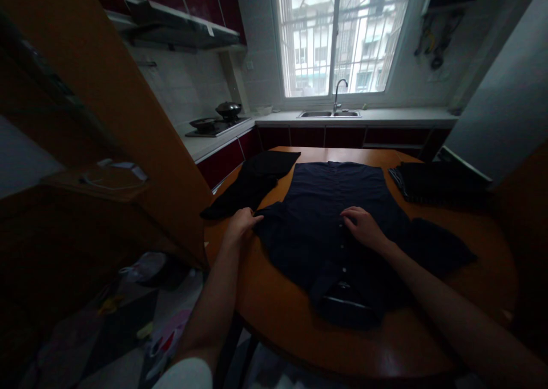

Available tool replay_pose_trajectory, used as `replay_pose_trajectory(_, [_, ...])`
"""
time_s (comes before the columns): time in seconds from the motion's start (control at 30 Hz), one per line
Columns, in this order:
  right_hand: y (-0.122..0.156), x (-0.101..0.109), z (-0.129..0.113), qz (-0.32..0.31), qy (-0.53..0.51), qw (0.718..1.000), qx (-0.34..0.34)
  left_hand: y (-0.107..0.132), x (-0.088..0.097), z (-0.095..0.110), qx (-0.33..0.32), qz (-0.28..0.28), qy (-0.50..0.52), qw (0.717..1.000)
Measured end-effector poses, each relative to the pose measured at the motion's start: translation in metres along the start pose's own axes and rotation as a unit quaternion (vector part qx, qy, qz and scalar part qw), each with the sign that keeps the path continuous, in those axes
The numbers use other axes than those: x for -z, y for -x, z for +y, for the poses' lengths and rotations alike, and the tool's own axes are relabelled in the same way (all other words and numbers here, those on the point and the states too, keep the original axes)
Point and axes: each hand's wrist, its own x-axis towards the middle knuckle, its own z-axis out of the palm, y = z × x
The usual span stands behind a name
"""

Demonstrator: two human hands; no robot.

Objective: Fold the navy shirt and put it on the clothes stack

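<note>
A dark navy button-up shirt [329, 206] lies spread flat on a round orange-brown table [278, 315], collar toward me. My left hand [242, 222] rests at the end of the shirt's left sleeve, fingers curled on the fabric edge. My right hand [363, 225] lies on the shirt's button placket near the middle, fingers bent and pressing on the cloth. A black garment [252, 183] stretches out at the table's far left, just beyond my left hand.
A folded dark garment [428, 183] sits at the table's far right. Behind are a counter with a sink [329, 114], a stove with pans [216, 124] and a barred window. An orange door panel [128, 121] stands close on the left. Clutter lies on the floor [141, 315].
</note>
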Motion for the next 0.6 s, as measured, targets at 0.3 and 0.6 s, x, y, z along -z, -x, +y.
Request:
replay_pose_trajectory(0.3, [-0.001,-0.003,0.003,-0.015,-0.008,1.0,-0.004,-0.007,-0.003,-0.002,0.002,-0.014,-0.009,1.0])
replay_pose_trajectory(0.6, [-0.001,0.001,-0.002,-0.027,-0.01,1.0,-0.004,0.001,-0.005,0.007,-0.004,0.033,0.049,0.998])
